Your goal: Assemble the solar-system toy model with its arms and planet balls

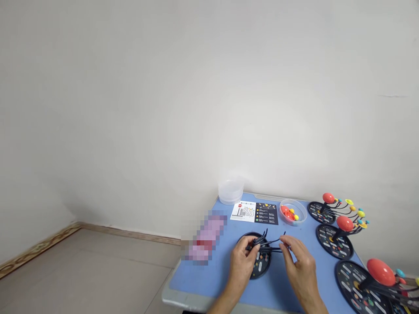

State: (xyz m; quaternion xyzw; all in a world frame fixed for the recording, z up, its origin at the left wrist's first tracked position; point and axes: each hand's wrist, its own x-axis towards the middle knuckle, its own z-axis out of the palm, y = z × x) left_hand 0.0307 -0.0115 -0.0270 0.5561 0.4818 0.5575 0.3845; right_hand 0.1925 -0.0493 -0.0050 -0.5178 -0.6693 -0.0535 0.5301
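Observation:
My left hand (241,261) is curled around a bundle of thin black plastic arms (266,245) that fan out over a round black base disc (261,261) printed with small coloured planets. My right hand (299,261) pinches the end of one of those black arms just to the right of the disc. Both hands rest low over a blue table top (209,272). The fingertips partly hide the arms where they meet.
A clear bowl of orange and yellow balls (292,213), an instruction sheet (255,213) and an empty clear tub (231,191) stand at the table's back. Three finished planet models (340,226) line the right side. A blurred pink patch (207,237) lies left. The table's edge (176,298) drops to the floor.

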